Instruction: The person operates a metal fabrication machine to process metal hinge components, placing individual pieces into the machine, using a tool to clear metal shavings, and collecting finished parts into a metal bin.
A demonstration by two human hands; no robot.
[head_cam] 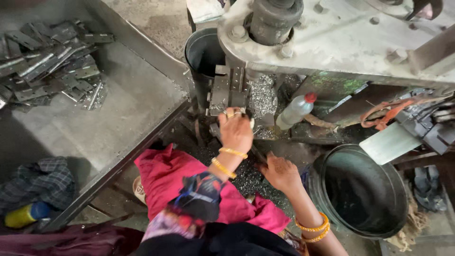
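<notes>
My left hand (235,130) reaches up to the grey metal die block (226,92) of a press machine (341,38). Its ringed fingers curl at the block's lower edge around a small pale metal piece (251,123), which is mostly hidden. My right hand (280,171) lies lower, palm down on dark metal shavings (241,178), fingers spread, holding nothing I can see. Both wrists wear yellow bangles. A pile of flat metal hinge plates (47,61) lies on the steel table (132,102) at the upper left.
A plastic bottle with a red cap (296,110) lies right of the die among bright swarf. A large dark tub (362,189) stands at the right and a dark bucket (204,50) behind the die. A checked cloth (40,182) and a yellow-blue bottle (26,214) sit lower left.
</notes>
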